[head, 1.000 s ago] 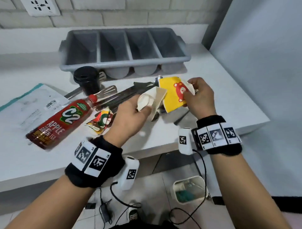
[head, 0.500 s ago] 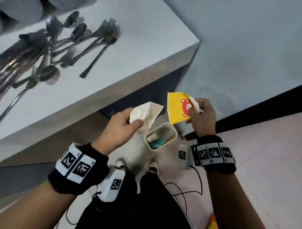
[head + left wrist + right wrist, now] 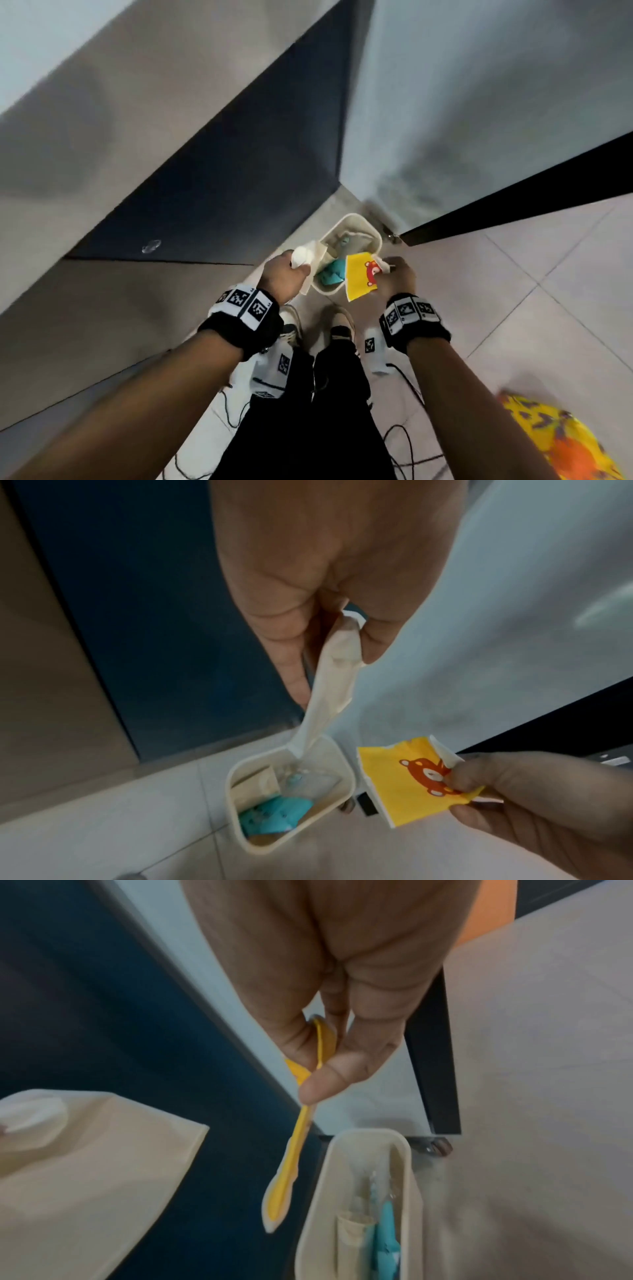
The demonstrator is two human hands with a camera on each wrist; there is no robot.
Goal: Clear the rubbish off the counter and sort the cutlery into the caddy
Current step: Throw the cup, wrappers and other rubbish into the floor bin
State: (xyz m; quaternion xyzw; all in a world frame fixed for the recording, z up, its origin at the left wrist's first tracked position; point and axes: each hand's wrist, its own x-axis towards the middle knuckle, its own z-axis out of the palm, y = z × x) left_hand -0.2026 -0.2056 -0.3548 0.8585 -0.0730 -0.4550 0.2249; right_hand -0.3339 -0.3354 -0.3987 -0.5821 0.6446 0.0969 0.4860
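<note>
A small cream waste bin [image 3: 371, 236] stands on the tiled floor below me, with a teal packet [image 3: 334, 270] and other scraps inside. My left hand [image 3: 291, 270] pinches a cream paper wrapper [image 3: 329, 680] that hangs down over the bin's [image 3: 346, 761] left rim. My right hand [image 3: 394, 274] pinches a yellow wrapper [image 3: 359, 281] with a red bear print just above the bin's right side. In the right wrist view the yellow wrapper [image 3: 301, 1137] shows edge-on beside the bin [image 3: 363, 1139]. The counter, the cutlery and the caddy are out of view.
A dark blue cabinet front [image 3: 239, 178] and a grey wall [image 3: 479, 102] meet behind the bin. My shoes [image 3: 339, 322] stand just short of it. Black cables [image 3: 404, 442] trail on the floor. A yellow and orange object [image 3: 561, 442] lies at the lower right.
My view has swung from the counter down to the floor. Both hands, each still holding its wrapper, have come down from counter height to just over the waste bin.
</note>
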